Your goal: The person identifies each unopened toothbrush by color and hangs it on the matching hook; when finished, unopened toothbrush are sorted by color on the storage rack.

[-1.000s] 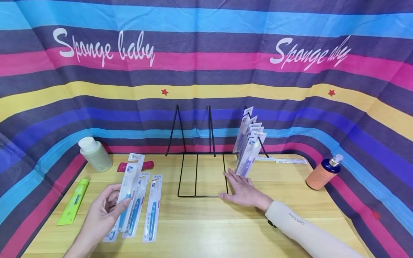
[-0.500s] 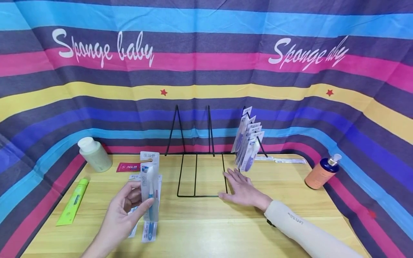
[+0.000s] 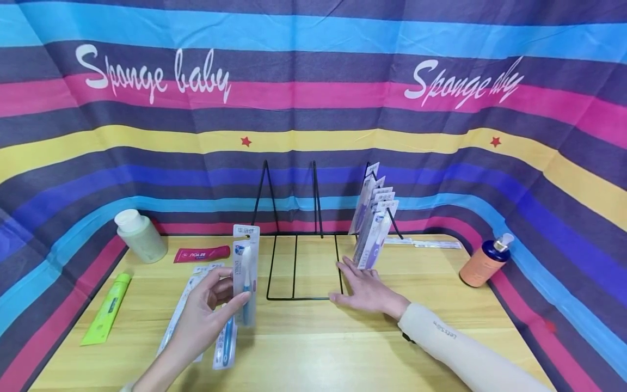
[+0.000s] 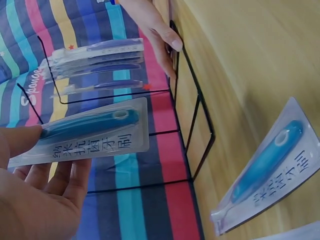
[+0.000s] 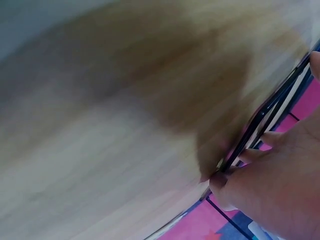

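Left hand: thumb and fingers pinched an upright, clear-packed toothbrush with a blue handle. It had just shifted rightward, nearer the black wire rack by the desk's back edge, though on none of its prongs. Right hand: fingers spread, it rested on the rack beside hanging purple-handled toothbrush packs.
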Demonstrator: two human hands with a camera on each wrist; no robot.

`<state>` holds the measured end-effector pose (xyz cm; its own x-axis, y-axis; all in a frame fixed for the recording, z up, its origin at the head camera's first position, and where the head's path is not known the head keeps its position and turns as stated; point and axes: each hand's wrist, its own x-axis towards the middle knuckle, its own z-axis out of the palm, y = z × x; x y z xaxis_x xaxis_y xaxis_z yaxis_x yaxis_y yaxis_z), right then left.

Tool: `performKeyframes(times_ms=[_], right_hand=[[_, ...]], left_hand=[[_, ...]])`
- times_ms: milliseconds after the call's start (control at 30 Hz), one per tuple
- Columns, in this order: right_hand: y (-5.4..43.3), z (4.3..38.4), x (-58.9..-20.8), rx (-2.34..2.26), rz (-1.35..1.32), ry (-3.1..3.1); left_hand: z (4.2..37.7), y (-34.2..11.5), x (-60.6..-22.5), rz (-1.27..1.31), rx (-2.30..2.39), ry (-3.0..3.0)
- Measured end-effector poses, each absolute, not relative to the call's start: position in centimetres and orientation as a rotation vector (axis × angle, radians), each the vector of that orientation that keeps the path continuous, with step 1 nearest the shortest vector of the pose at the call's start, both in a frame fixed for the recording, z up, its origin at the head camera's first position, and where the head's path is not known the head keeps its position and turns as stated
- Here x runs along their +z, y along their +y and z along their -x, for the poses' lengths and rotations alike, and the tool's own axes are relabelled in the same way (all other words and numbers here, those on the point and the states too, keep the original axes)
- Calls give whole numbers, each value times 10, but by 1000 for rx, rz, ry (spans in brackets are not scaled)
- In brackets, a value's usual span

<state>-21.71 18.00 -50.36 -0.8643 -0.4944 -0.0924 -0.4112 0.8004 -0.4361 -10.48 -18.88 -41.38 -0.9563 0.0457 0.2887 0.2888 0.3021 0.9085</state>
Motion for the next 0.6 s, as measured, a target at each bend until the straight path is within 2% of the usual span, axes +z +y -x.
performKeyframes(times_ms=[233,600], right_hand=[[179,217,-503,-564,708,2810],[181,217,-505,-617,709,2788]], left_hand=[[127,-184,-425,319,-1766,-2345],[195,-162,-444,368,-1742,-2069]])
